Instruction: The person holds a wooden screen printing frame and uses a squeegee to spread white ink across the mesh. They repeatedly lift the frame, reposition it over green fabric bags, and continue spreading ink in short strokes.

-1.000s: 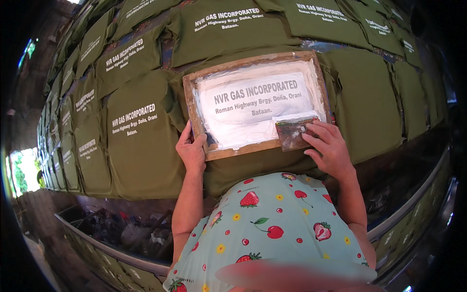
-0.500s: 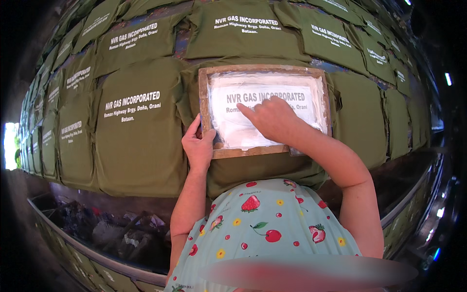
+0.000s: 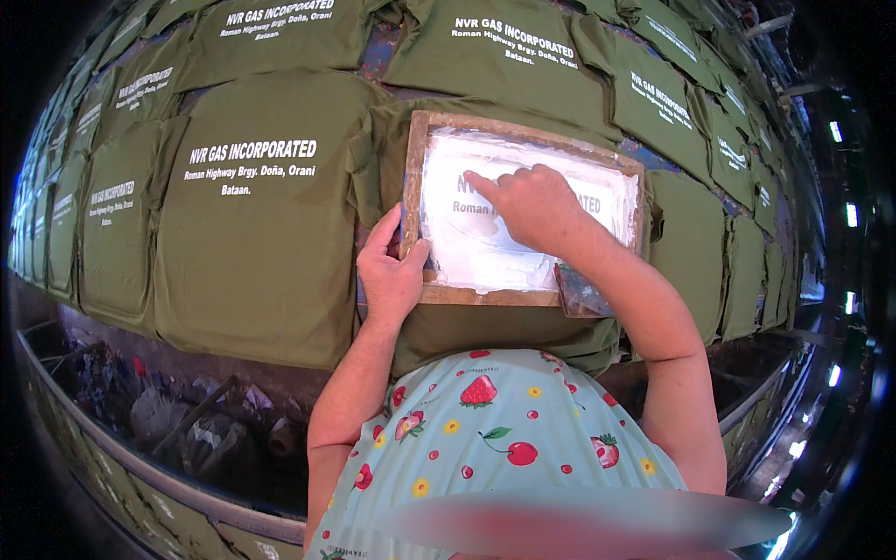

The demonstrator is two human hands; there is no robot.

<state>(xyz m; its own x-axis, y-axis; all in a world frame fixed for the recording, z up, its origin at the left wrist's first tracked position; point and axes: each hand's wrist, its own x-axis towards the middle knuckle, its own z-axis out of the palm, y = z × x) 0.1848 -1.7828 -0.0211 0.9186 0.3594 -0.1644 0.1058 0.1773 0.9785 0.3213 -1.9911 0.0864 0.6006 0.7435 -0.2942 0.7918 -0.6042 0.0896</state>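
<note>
A silk-screen frame (image 3: 527, 295) with brown wooden edges and a white-coated mesh lies on an olive-green T-shirt (image 3: 504, 323). My left hand (image 3: 390, 271) grips its left edge, thumb on top near the lower corner and fingers at the outer side. Over the mesh, my right hand (image 3: 539, 207) has its index finger stretched toward the lettering and its other fingers curled under; the palm is hidden. A paler patch shows on the mesh below that finger. Against the frame's lower right edge, partly under my right forearm, is a dark, shiny flat piece (image 3: 583, 291).
Rows of olive T-shirts surround the frame, most with white lettering, such as the printed shirt (image 3: 252, 243) at left. The shirt (image 3: 686, 252) just right of the frame shows no print. Below the table edge, a dark trough (image 3: 205, 411) holds crumpled litter behind a rail (image 3: 140, 457).
The view has shifted and tilted slightly. My right hand stays over the mesh, its index finger now higher on the lettering. My left hand keeps its grip, and more of the dark flat piece shows.
</note>
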